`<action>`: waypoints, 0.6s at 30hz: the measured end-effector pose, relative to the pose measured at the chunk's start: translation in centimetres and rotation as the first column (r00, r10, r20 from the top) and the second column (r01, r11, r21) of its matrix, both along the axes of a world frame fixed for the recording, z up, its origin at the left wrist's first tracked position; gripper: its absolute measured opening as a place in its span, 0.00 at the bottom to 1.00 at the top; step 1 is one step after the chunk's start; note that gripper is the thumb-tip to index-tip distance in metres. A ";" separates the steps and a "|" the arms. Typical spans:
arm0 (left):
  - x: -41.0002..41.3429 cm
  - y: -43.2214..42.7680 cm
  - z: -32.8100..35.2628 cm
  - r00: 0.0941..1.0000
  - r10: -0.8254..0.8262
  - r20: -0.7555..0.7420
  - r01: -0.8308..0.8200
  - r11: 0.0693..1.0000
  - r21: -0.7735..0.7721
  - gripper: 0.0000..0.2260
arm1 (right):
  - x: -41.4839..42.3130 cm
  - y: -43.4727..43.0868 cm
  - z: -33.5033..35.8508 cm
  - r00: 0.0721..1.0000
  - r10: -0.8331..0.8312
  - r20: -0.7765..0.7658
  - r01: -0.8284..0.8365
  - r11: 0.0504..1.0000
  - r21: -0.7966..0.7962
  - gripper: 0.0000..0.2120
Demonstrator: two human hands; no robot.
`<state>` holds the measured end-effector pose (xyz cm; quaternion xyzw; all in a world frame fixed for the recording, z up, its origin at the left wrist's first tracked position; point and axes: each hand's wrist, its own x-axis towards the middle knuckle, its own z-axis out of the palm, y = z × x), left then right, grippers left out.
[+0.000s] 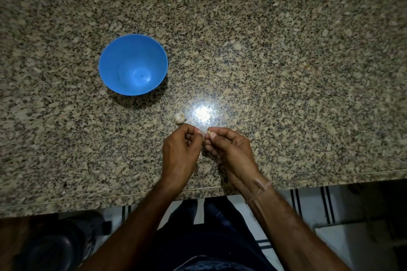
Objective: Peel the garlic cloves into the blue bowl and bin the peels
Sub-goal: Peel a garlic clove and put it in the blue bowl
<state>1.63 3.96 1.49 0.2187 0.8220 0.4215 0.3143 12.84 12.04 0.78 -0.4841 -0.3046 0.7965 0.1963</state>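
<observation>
A blue bowl (133, 65) stands on the granite counter at the left of centre, and nothing shows inside it. A small pale garlic piece (178, 118) lies on the counter just beyond my left hand. My left hand (180, 149) and my right hand (231, 149) meet fingertip to fingertip above the counter near its front edge. Between the fingertips sits a small pale garlic clove (208, 132), mostly hidden by the fingers. Both hands pinch it.
The speckled granite counter (286, 72) runs to a raised back ledge at the top. Its front edge crosses below my wrists. A bright light reflection lies by the garlic. A dark round object (55, 246) stands on the floor at the lower left.
</observation>
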 end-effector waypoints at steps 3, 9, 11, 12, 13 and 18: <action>0.0 -0.4 0.0 0.999 -0.040 0.007 0.039 0.996 0.078 0.05 | 0.1 0.4 -0.1 0.998 -0.014 -0.054 0.010 0.997 -0.082 0.09; -0.4 -0.2 0.7 0.990 -0.141 0.023 0.131 0.961 0.243 0.10 | 0.1 0.6 0.0 0.998 0.060 -0.035 -0.061 0.998 -0.027 0.07; -0.4 -0.2 0.8 0.990 -0.141 0.013 0.132 0.957 0.260 0.08 | 0.1 0.6 -0.1 0.996 0.086 -0.003 -0.086 0.996 0.022 0.09; -0.4 -0.2 0.8 0.991 -0.134 0.016 0.126 0.956 0.263 0.08 | 0.1 0.6 -0.1 0.996 0.093 0.017 -0.094 0.995 0.046 0.10; -0.4 -0.1 0.8 0.992 -0.129 0.019 0.119 0.957 0.264 0.07 | 0.1 0.6 -0.2 0.994 0.100 0.035 -0.102 0.992 0.068 0.10; -0.3 0.1 0.6 0.995 -0.099 0.031 0.088 0.963 0.255 0.05 | -0.3 0.0 -0.5 0.991 0.102 0.081 -0.113 0.984 0.137 0.13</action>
